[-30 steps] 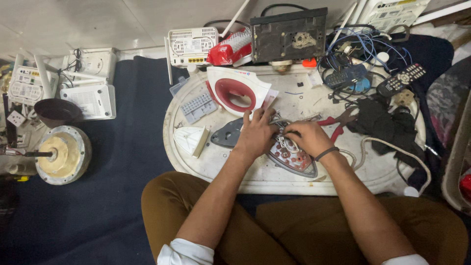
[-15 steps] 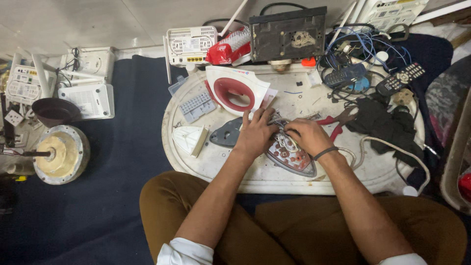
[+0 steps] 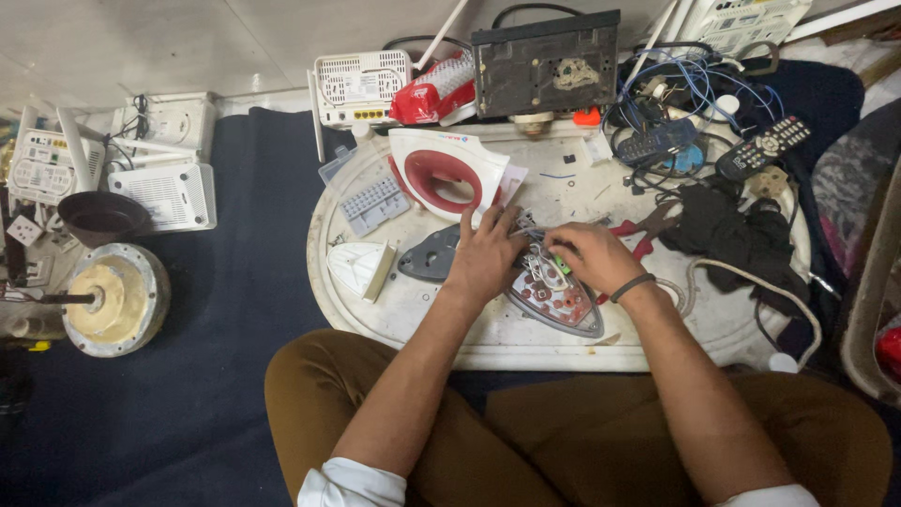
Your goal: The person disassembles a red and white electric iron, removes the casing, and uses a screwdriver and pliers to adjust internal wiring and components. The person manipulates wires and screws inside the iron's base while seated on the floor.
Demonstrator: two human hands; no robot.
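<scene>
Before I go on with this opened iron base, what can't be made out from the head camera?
- Top end of the grey metal iron base: covered by the left hand and right hand, head view.
- Small green-tipped item at the right fingers: too small and mostly hidden to identify.
- White cable: its far end runs behind black cloth.
- Red object: cut off by the right edge.

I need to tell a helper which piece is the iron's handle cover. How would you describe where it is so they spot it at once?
Start at the white oval tray in front of the seated person. At its far side, just beyond the left hand, lies the white handle cover. Its dark red ring around an oval opening sets it apart from the grey plate and small white piece nearby.
</scene>
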